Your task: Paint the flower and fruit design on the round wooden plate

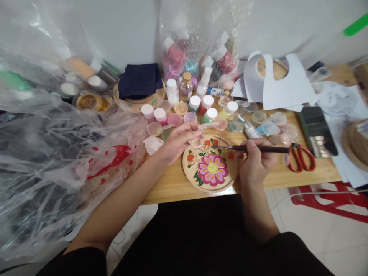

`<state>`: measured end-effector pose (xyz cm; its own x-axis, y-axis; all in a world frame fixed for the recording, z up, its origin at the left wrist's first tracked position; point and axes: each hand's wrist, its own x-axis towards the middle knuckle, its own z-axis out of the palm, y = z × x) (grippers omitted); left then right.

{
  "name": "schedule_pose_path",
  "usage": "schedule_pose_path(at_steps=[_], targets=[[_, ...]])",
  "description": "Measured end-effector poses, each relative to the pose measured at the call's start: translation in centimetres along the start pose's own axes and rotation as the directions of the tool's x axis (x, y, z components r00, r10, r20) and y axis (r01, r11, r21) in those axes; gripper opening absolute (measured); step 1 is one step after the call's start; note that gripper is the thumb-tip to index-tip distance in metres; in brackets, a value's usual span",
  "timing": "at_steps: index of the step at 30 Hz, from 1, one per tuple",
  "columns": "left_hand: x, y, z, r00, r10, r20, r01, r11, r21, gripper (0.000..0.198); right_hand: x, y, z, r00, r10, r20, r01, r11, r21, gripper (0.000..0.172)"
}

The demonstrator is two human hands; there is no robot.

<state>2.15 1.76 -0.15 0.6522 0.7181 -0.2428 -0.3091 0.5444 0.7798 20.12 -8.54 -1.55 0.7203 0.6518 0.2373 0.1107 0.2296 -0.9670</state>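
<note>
My left hand (184,140) pinches a small clear plastic cup (197,142) by its side; its hinged lid (209,125) stands out to the right. In my right hand (255,165) is a dark-handled tool (260,148) with a thin metal shaft and a small flattened tip like a spatula. That tip hovers over or touches the upper part of a round wooden plaque (188,178); which of the two I cannot tell. On the plaque are a large pink flower (212,168) with a yellow centre, orange-red fruits and green leaves, outlined in gold. The cup's contents are hard to make out.
Behind the plaque crowd white-capped jars (211,115) and small lidded cups (175,119). Red-handled scissors (301,157) and a phone (317,132) lie to the right. Crumpled plastic sheeting (66,165) covers the left side. A folded dark cloth (140,81) and cut white paper (273,86) sit further back.
</note>
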Motion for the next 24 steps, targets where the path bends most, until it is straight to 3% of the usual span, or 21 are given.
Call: schedule_pose_path(at_steps=[4,9,13,16,20,24], targets=[[0.0,0.0,-0.1,1.000,-0.025,-0.003,0.025,0.999,-0.023,0.027,0.1,-0.2,0.2,0.999,0.009,-0.033,-0.008,1.000,0.023,0.017],[0.0,0.0,0.0,1.000,-0.023,-0.020,0.022,0.999,-0.043,0.029,1.1,-0.8,0.4,0.989,0.110,-0.100,-0.094,0.983,0.160,0.022],[0.0,0.0,0.1,1.000,-0.012,-0.003,0.012,0.999,-0.045,0.030,1.3,-2.2,0.9,0.990,0.110,0.086,-0.126,0.969,0.211,0.025],[0.0,0.0,0.2,1.000,-0.007,-0.007,0.007,0.999,-0.039,0.027,0.5,-3.5,1.3,0.989,-0.022,0.148,0.004,0.993,0.118,0.020],[0.0,0.0,0.2,1.000,-0.020,-0.011,0.020,0.999,-0.034,0.030,-0.4,-4.4,0.9,0.916,-0.093,0.390,0.128,0.990,-0.063,0.008],[0.0,-0.1,0.1,0.999,-0.033,-0.018,0.033,0.999,-0.018,0.031,-0.2,-5.3,0.3,0.844,-0.193,0.500,0.301,0.943,-0.143,0.014]])
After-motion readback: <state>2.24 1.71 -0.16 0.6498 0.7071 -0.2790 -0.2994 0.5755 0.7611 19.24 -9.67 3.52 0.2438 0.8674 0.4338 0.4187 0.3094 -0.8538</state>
